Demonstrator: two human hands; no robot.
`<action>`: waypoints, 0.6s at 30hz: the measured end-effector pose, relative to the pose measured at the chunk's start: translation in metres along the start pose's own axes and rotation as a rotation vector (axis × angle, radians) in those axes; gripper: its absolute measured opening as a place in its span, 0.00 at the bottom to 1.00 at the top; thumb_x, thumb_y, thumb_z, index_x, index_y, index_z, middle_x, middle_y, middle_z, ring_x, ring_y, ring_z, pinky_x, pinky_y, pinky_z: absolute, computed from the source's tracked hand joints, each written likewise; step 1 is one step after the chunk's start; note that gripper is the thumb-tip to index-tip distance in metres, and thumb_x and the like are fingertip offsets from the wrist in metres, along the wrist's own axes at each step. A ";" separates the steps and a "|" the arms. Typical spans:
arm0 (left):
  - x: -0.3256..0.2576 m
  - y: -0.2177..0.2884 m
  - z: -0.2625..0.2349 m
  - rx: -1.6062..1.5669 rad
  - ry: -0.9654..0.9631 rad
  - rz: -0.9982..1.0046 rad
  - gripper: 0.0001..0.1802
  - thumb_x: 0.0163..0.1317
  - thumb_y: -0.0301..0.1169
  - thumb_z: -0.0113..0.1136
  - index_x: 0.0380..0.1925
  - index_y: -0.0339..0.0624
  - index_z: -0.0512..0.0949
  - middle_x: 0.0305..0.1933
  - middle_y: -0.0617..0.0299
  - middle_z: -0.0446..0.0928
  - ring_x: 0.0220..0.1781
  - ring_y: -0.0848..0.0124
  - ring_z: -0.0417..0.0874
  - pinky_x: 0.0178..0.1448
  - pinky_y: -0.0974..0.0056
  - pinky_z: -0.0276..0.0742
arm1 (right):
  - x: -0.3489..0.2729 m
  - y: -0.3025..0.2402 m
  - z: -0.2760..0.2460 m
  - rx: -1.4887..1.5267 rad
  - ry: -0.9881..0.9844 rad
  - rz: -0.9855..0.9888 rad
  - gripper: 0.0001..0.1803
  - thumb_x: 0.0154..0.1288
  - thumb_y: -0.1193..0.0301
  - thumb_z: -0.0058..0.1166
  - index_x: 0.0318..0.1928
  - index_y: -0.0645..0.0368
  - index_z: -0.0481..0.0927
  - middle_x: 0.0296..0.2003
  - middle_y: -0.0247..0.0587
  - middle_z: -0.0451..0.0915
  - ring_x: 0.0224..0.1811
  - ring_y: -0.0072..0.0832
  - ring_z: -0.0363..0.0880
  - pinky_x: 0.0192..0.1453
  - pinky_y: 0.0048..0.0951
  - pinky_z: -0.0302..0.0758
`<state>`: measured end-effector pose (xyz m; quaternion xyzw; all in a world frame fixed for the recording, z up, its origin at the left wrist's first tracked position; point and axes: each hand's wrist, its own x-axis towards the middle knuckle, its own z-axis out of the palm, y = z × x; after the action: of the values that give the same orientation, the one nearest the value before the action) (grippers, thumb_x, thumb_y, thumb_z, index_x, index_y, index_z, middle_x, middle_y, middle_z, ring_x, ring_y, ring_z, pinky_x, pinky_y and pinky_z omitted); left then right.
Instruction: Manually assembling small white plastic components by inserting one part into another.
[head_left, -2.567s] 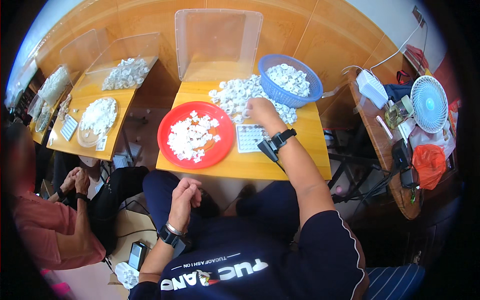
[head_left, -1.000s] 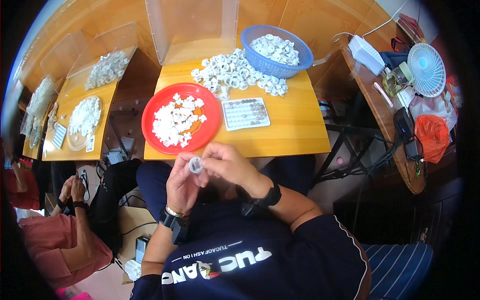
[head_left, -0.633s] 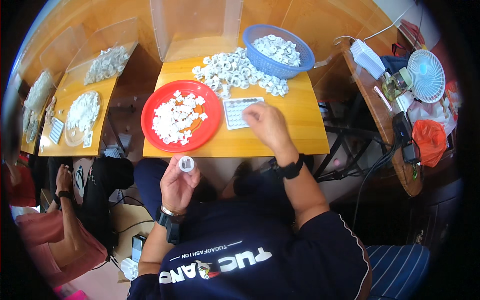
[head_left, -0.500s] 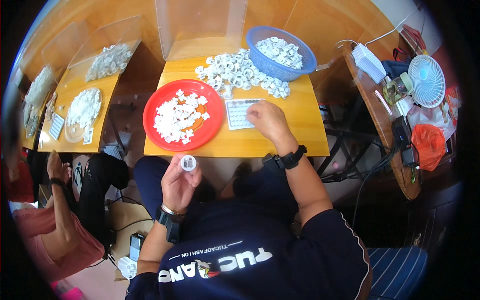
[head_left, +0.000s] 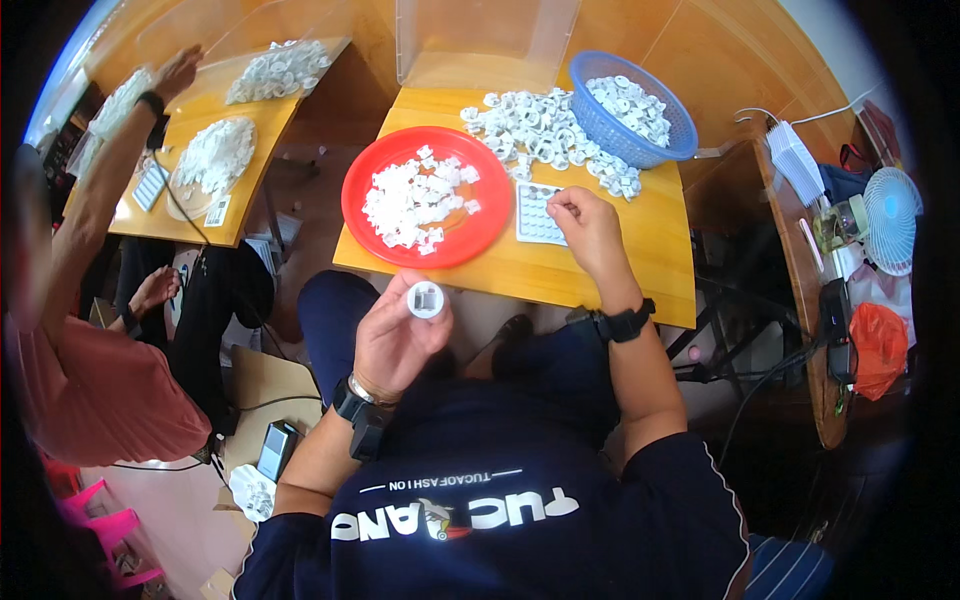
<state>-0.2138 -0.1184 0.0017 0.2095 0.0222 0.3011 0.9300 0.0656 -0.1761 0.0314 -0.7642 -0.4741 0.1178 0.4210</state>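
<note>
My left hand (head_left: 400, 330) is closed around a small round white plastic part (head_left: 426, 299). Its open face shows a metallic, squarish inside. It is held in front of the table's near edge. My right hand (head_left: 592, 235) pinches thumb and fingertips together over the right side of a white tray (head_left: 524, 236) with rows of round silvery discs. Whatever is between those fingertips is too small to make out. Left of the tray, a red plate (head_left: 365, 235) carries many small white plastic pieces (head_left: 410, 200).
A heap of white ring-like parts (head_left: 530, 125) lies at the back beside a blue basket (head_left: 655, 152) of similar parts. At left, a co-worker's arm (head_left: 95, 200) reaches over another table (head_left: 215, 232). A side table (head_left: 775, 230) at right holds a fan (head_left: 890, 215).
The head view has shifted, so the table appears farther right. My right fingers stay by the tray, pinched tighter. The co-worker's arm has risen and stretched over their table.
</note>
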 end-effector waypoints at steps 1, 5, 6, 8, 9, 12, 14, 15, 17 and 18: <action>0.000 0.000 0.000 0.004 -0.034 -0.005 0.13 0.68 0.36 0.53 0.43 0.39 0.70 0.34 0.55 0.74 0.33 0.67 0.74 0.33 0.67 0.68 | -0.006 -0.011 0.002 0.000 -0.006 -0.001 0.05 0.61 0.73 0.56 0.35 0.61 0.82 0.31 0.46 0.82 0.34 0.34 0.81 0.42 0.30 0.76; 0.003 -0.004 0.005 0.007 -0.001 -0.011 0.12 0.69 0.36 0.52 0.44 0.39 0.69 0.34 0.55 0.74 0.32 0.67 0.74 0.33 0.68 0.68 | -0.048 -0.069 0.022 0.649 -0.155 -0.043 0.04 0.64 0.77 0.55 0.38 0.65 0.79 0.31 0.36 0.81 0.35 0.22 0.78 0.42 0.23 0.74; 0.003 -0.004 0.006 0.005 -0.023 -0.004 0.12 0.69 0.36 0.52 0.44 0.39 0.69 0.35 0.55 0.74 0.32 0.67 0.75 0.32 0.68 0.69 | -0.056 -0.078 0.028 0.585 -0.163 -0.195 0.03 0.63 0.78 0.56 0.37 0.65 0.79 0.32 0.37 0.80 0.37 0.23 0.78 0.43 0.24 0.74; 0.004 -0.005 0.009 0.002 -0.048 -0.004 0.12 0.69 0.36 0.52 0.44 0.39 0.69 0.35 0.56 0.75 0.32 0.67 0.76 0.32 0.68 0.69 | -0.067 -0.089 0.040 0.509 -0.160 -0.386 0.04 0.61 0.80 0.58 0.37 0.64 0.79 0.35 0.39 0.80 0.39 0.27 0.79 0.44 0.26 0.75; 0.004 -0.005 0.013 0.006 0.009 -0.008 0.12 0.69 0.35 0.52 0.44 0.39 0.69 0.35 0.56 0.75 0.32 0.67 0.77 0.32 0.68 0.70 | -0.072 -0.092 0.045 0.501 -0.157 -0.427 0.05 0.59 0.81 0.58 0.36 0.63 0.79 0.37 0.40 0.79 0.40 0.29 0.79 0.44 0.28 0.76; 0.003 -0.009 0.006 0.001 0.052 -0.010 0.13 0.69 0.35 0.52 0.45 0.38 0.69 0.36 0.55 0.75 0.31 0.65 0.78 0.32 0.67 0.73 | -0.075 -0.091 0.055 0.374 -0.090 -0.517 0.07 0.57 0.81 0.60 0.36 0.62 0.78 0.38 0.42 0.78 0.41 0.36 0.79 0.45 0.31 0.76; 0.001 -0.010 0.003 -0.008 0.040 -0.007 0.14 0.68 0.34 0.52 0.46 0.36 0.69 0.37 0.55 0.75 0.31 0.63 0.79 0.32 0.66 0.75 | -0.077 -0.092 0.056 0.308 -0.045 -0.559 0.07 0.57 0.81 0.60 0.36 0.62 0.78 0.39 0.42 0.78 0.41 0.37 0.79 0.45 0.32 0.76; 0.001 -0.011 0.003 0.008 0.038 -0.004 0.13 0.68 0.35 0.52 0.46 0.37 0.69 0.37 0.55 0.75 0.30 0.63 0.79 0.32 0.66 0.75 | -0.078 -0.093 0.055 0.289 -0.036 -0.558 0.07 0.57 0.81 0.60 0.36 0.62 0.78 0.39 0.42 0.78 0.41 0.37 0.79 0.45 0.32 0.76; 0.000 -0.011 0.006 0.023 0.039 0.001 0.13 0.68 0.35 0.53 0.46 0.37 0.69 0.37 0.55 0.76 0.29 0.64 0.79 0.32 0.67 0.75 | -0.079 -0.092 0.055 0.269 -0.031 -0.556 0.07 0.57 0.81 0.60 0.36 0.61 0.77 0.39 0.43 0.78 0.41 0.38 0.79 0.45 0.32 0.76; 0.000 -0.009 0.010 0.060 0.061 0.002 0.12 0.68 0.35 0.53 0.44 0.38 0.69 0.35 0.56 0.76 0.29 0.67 0.78 0.31 0.69 0.73 | -0.078 -0.090 0.056 0.345 -0.068 -0.531 0.07 0.57 0.81 0.60 0.36 0.62 0.77 0.39 0.43 0.78 0.41 0.36 0.80 0.44 0.31 0.77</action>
<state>-0.2071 -0.1291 0.0070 0.2280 0.0595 0.3077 0.9219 -0.0644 -0.1929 0.0476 -0.5267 -0.6441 0.1079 0.5442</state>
